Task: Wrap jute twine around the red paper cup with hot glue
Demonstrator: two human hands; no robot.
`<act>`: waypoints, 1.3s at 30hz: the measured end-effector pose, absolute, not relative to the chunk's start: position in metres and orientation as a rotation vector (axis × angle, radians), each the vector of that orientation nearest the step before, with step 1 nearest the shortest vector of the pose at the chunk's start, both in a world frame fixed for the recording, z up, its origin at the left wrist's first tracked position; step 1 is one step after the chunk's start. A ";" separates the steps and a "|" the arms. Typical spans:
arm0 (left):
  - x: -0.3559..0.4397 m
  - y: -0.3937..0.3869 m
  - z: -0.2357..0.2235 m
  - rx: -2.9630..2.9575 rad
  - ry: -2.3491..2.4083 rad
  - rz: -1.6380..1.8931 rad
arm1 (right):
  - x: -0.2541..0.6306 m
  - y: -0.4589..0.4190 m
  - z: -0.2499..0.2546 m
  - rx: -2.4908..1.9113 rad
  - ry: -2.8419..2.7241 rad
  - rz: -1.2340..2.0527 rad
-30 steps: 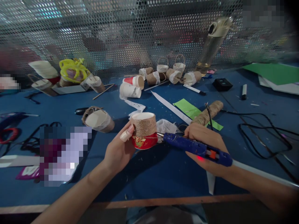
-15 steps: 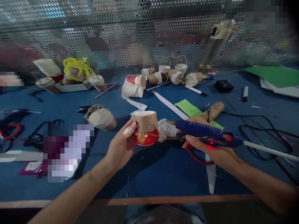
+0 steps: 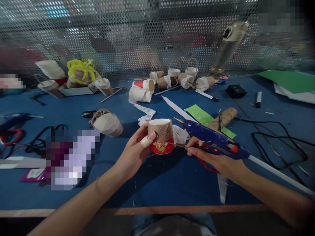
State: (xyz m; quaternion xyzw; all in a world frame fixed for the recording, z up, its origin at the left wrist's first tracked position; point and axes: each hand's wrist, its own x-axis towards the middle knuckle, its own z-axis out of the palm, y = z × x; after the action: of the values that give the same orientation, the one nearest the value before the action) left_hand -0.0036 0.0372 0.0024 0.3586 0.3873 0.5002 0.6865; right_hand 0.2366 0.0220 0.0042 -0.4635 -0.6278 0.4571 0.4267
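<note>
My left hand [image 3: 133, 155] is closed around a paper cup [image 3: 161, 148], red with a gold print at its lower part and wound with brown twine [image 3: 161, 131] above. A bandage-like wrap covers my left thumb. In my right hand [image 3: 219, 162] is a blue hot glue gun [image 3: 210, 137], its red light lit, a white glue stick [image 3: 275, 172] sticking out of its rear. The nozzle points left, above and just right of the cup, apart from it. A strand of twine runs from the cup to my right fingertips. White lace [image 3: 180, 135] lies behind the cup.
A twine-wrapped cup with a handle [image 3: 108, 124] stands left. Several small twine baskets [image 3: 185, 80] and loose paper cups [image 3: 140, 94] lie at the back, near a bottle [image 3: 225, 54]. Black cable [image 3: 261, 134] curls at right. A twine roll [image 3: 227, 117] rests on green paper [image 3: 199, 113].
My left hand has moved the cup slightly right. The glue gun has tilted, its nozzle raised and its rear lowered, and my right fingers have shifted left toward the cup.
</note>
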 end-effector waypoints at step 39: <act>0.000 0.033 -0.006 0.907 0.789 1.030 | 0.237 0.031 0.011 -1.323 -1.432 1.208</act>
State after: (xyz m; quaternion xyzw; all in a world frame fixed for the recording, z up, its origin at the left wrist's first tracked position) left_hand -0.0004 0.0334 -0.0063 0.4074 0.3546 0.4629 0.7028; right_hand 0.2368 0.0307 0.0114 -0.5256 -0.5691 0.4801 0.4115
